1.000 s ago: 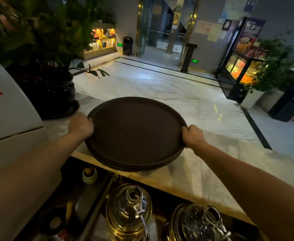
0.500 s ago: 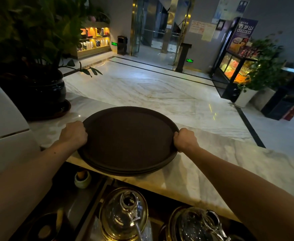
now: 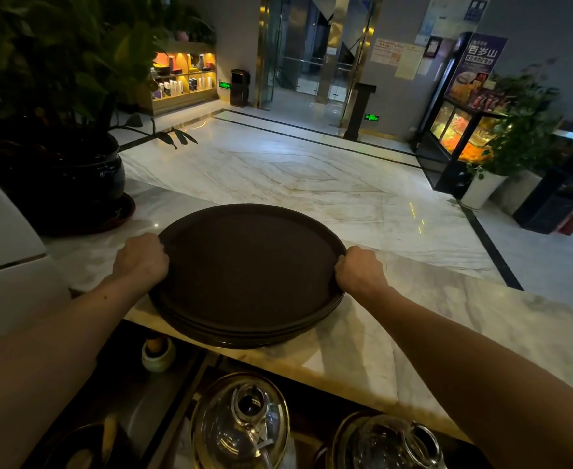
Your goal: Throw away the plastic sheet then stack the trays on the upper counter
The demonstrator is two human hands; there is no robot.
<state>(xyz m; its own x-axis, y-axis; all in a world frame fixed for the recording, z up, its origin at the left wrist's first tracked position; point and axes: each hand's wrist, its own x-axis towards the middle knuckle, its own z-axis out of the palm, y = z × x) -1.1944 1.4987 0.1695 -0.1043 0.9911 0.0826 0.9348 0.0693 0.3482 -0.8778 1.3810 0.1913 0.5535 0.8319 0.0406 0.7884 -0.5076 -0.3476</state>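
A stack of round dark brown trays (image 3: 249, 269) rests on the white marble upper counter (image 3: 423, 319), its near edge hanging slightly over the counter's front. My left hand (image 3: 141, 257) grips the stack's left rim. My right hand (image 3: 359, 270) grips its right rim. Both hands have their fingers curled around the edge. No plastic sheet is in view.
A large black plant pot (image 3: 72, 184) stands on the counter just left of the trays. A white appliance (image 3: 4, 252) fills the left edge. Below the counter sit two glass kettles (image 3: 241, 421) (image 3: 390, 441) and a small cup (image 3: 158, 353). The counter runs on to the right.
The view has shifted a little; the tray stack now sits lower and nearer the counter's front edge. Both hands stay on its rims.
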